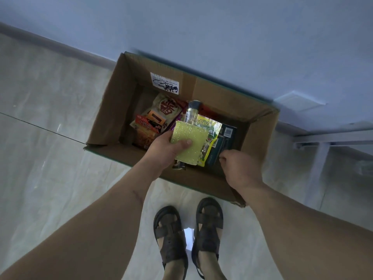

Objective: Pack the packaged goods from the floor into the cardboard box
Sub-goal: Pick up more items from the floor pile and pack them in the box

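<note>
Pale glossy floor tiles (50,158) meet a blue wall (222,27); the cardboard box (113,102) stands open against that wall, your 2 sandalled feet (189,235) just in front of it. No packaged goods show on the visible floor.

Item in hand: yellow-green flat pack (191,142), glittery textured face, probably a sponge or scouring pad. Your left hand (165,150) holds it over the box opening, thumb (184,142) pressed on the top face, fingers hidden beneath. Grip closed on the near edge.

Handling judgement: light, soft, slightly springy; not fragile, not slippery given the rough face. An edge pinch like yours looks sufficient. It can lie flat on top or slide into a gap.

Your right hand (240,168) sits at the near right of the box with fingers curled by the edge of a dark packet (224,142). Whether it actually pinches that packet, I cannot tell.

Box contents, left to right:
- beige pouch with red characters (165,110), at the far left
- red-orange snack packets (147,130), overlapping it
- clear tube-like pack (191,114), centre
- yellow foil bag (210,128), partly under the pad
- the dark packet, right

Fill: the bottom is mostly covered and the walls rise well above the goods. Room remains.
</note>
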